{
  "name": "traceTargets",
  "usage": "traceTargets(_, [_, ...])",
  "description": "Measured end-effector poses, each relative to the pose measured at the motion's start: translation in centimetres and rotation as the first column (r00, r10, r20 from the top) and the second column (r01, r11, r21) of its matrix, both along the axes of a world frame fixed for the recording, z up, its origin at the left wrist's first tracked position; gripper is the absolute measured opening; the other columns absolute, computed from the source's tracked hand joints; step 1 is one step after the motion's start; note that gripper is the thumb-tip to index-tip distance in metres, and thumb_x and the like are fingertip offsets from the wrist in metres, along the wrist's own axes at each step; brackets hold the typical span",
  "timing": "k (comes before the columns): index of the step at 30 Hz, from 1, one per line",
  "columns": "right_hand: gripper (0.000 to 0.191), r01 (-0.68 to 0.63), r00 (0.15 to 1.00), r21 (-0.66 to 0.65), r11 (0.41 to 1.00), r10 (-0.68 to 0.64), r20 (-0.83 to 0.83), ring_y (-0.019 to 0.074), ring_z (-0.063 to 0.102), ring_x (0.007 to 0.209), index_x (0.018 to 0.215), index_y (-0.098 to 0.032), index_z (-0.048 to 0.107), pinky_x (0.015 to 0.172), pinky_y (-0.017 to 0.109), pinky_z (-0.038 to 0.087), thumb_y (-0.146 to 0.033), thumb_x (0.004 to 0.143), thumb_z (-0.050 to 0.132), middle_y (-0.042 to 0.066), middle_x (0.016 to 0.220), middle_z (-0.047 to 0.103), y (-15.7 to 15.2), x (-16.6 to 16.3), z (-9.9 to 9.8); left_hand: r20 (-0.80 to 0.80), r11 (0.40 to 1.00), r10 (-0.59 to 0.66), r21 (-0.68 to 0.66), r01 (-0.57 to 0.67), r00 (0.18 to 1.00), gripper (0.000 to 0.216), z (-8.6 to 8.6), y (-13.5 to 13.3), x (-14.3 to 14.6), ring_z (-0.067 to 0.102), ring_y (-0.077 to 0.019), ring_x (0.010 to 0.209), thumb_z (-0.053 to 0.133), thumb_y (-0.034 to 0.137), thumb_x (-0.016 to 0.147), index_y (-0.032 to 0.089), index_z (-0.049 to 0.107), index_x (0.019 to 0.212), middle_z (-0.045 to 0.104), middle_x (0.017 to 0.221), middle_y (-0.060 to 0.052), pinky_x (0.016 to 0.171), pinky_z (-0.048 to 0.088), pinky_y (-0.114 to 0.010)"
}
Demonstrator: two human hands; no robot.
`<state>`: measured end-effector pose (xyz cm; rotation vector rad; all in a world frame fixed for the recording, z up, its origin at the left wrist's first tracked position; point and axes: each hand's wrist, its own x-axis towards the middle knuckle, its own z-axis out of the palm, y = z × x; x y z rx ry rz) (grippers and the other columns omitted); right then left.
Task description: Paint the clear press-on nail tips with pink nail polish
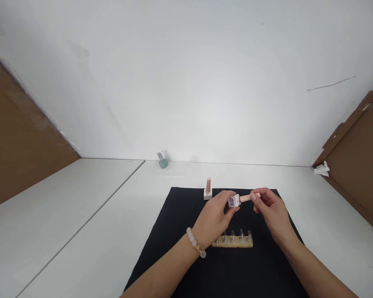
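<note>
Tilted on its side above the black cloth, a nail polish bottle (234, 201) with a purple design is gripped in my left hand (219, 211). My right hand (269, 207) pinches the pale pink cap (246, 198) of that bottle between thumb and fingers. Cap and bottle neck are in line, and I cannot tell whether they are joined. Below my hands lies a light wooden strip (236, 244) with several clear nail tips (233, 236) standing on it; my left wrist hides its left end. A second nail polish bottle (208, 193) with a pink cap stands upright just behind my left hand.
A black cloth (161, 231) covers part of the white table (112, 231). Near the back wall a teal bottle (163, 163) with a grey cap leans. Crumpled white tissue (322, 169) lies at the back right, by the brown cardboard (357, 161).
</note>
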<state>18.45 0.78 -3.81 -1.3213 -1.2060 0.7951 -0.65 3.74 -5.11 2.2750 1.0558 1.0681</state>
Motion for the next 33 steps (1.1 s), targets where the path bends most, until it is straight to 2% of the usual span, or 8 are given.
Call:
traceTargets(3, [0.038,0.014,1.000,0.011,1.000,-0.013,-0.013,0.0164,0.057,0.057,0.090,-0.021,0.073,0.054,0.029,0.047,-0.058,0.082,0.077,0.000,0.070,0.066,-0.1,-0.3,-0.4,0.013,0.998,0.020,-0.057,-0.019,1.000,0.025,0.3,0.0,0.1,0.075,-0.0230,0.089,0.071,0.008,0.090,0.020,0.063,0.109,0.076,0.100,-0.004,0.080,0.061,-0.034])
traceTargets(9, [0.025,0.000,0.999,0.057,0.998,-0.003,0.051,0.0201,0.062,0.076,0.087,-0.024,0.078,0.074,0.033,0.050,-0.047,0.080,0.083,0.004,0.086,0.074,-1.6,-1.3,0.2,0.001,0.996,0.009,-0.085,-0.008,1.000,0.023,0.3,-0.1,0.1,0.074,-0.0247,0.094,0.067,0.006,0.090,0.020,0.064,0.108,0.076,0.104,-0.006,0.085,0.058,-0.036])
traceTargets(15, [0.038,-0.027,0.998,-0.064,0.998,0.024,-0.055,0.0151,0.054,0.056,0.082,-0.021,0.074,0.056,0.029,0.045,-0.058,0.078,0.082,-0.001,0.066,0.063,-0.5,-0.5,0.0,-0.017,0.997,-0.008,-0.071,0.006,1.000,0.021,0.1,0.0,0.1,0.074,-0.0260,0.090,0.067,0.008,0.090,0.019,0.064,0.107,0.076,0.101,-0.006,0.081,0.058,-0.037])
traceTargets(19, [0.047,-0.041,0.989,-0.121,0.992,0.023,-0.147,0.0137,0.051,0.054,0.082,-0.019,0.074,0.053,0.027,0.043,-0.064,0.074,0.082,-0.002,0.059,0.057,0.4,0.0,-0.3,-0.011,0.999,-0.023,-0.024,0.023,1.000,0.022,0.5,-0.2,0.0,0.072,-0.0264,0.093,0.065,0.007,0.089,0.019,0.064,0.107,0.074,0.102,-0.007,0.083,0.057,-0.038])
traceTargets(27, [0.050,-0.024,0.983,-0.117,0.993,0.002,-0.184,0.0135,0.052,0.056,0.086,-0.019,0.075,0.053,0.027,0.044,-0.064,0.070,0.085,-0.001,0.064,0.060,0.4,0.0,-0.7,-0.006,0.999,-0.034,0.018,0.034,0.999,0.022,0.8,-0.8,0.3,0.069,-0.0292,0.095,0.062,0.012,0.092,0.017,0.066,0.113,0.072,0.104,-0.011,0.084,0.056,-0.042])
traceTargets(33, [0.046,0.014,0.994,-0.050,0.999,-0.020,-0.107,0.0153,0.055,0.060,0.089,-0.020,0.074,0.057,0.029,0.046,-0.062,0.072,0.085,0.001,0.074,0.065,-0.1,-0.6,-0.8,0.001,0.992,-0.025,-0.127,0.025,1.000,0.019,0.6,-0.3,0.4,0.071,-0.0280,0.092,0.063,0.011,0.089,0.019,0.066,0.105,0.073,0.101,-0.008,0.082,0.057,-0.041])
